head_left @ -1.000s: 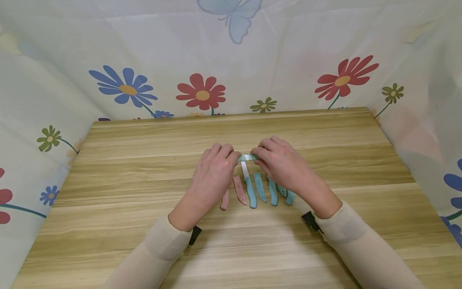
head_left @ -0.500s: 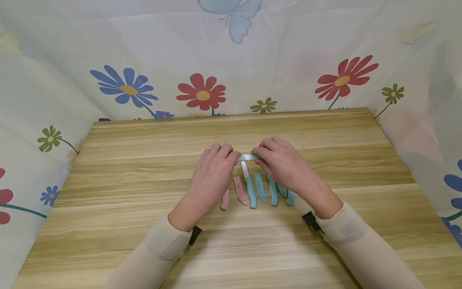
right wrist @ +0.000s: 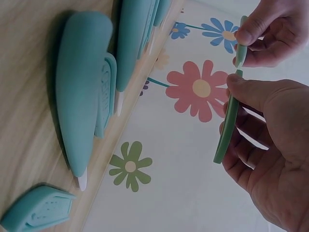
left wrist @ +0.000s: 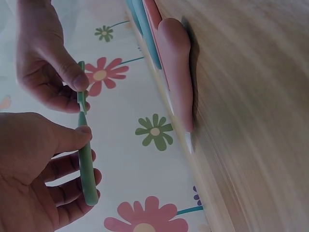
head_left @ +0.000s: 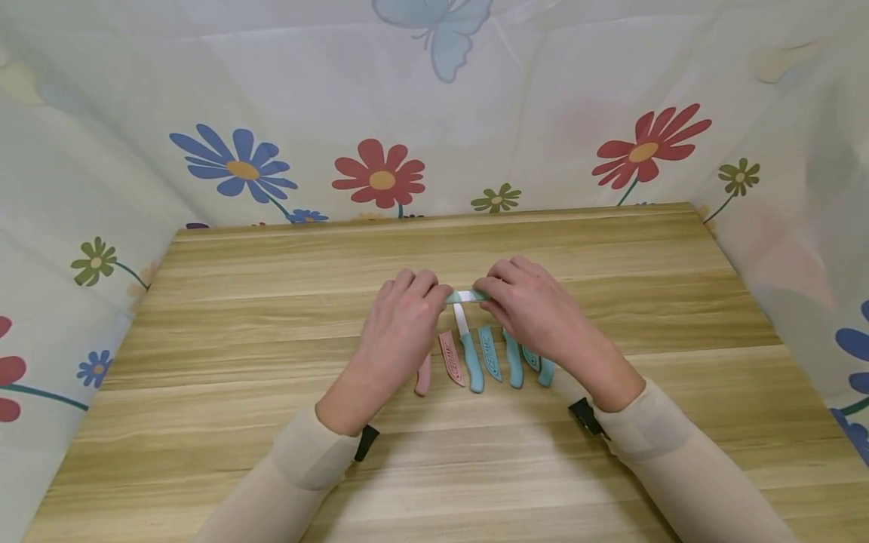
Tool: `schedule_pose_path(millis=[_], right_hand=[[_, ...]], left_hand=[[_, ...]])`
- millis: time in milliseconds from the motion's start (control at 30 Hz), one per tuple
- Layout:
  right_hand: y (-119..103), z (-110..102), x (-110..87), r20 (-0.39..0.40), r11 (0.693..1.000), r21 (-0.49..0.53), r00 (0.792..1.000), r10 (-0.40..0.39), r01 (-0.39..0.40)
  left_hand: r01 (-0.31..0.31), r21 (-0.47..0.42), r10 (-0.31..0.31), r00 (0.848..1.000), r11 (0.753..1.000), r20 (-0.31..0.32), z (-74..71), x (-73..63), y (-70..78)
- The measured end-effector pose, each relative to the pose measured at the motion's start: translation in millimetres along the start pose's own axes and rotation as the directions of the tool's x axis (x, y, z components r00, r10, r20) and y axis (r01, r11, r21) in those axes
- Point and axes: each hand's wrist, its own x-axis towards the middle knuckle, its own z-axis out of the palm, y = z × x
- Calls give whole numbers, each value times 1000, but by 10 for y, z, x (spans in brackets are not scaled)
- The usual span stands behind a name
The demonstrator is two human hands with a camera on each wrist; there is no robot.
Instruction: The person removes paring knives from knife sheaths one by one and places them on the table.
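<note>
My left hand [head_left: 403,324] grips the green handle [left wrist: 87,169] of a small knife with a white blade [head_left: 465,296], raised above the table. My right hand [head_left: 536,309] pinches a green knife sheath [right wrist: 229,125], end to end with the knife. A short stretch of white blade shows between the hands; how far the tip sits inside the sheath cannot be told. Below lie a pink-handled knife [head_left: 423,376], a pink sheath [head_left: 451,360], a blue knife [head_left: 472,363], a blue sheath [head_left: 489,353] and another blue knife [head_left: 514,360].
Under my right wrist are another blue sheath [head_left: 531,357] and blue handle [head_left: 546,372], partly hidden. The wooden table [head_left: 305,271] ends at a flowered cloth backdrop [head_left: 448,105], which also hangs at both sides.
</note>
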Motion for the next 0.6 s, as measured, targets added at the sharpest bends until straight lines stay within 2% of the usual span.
schedule_pose_path(millis=[600], right_hand=[[5,3,11,0,1000,-6,1000,5,-5]], left_hand=[[4,2,-4,1000,1000,-2,-2,12,-17]])
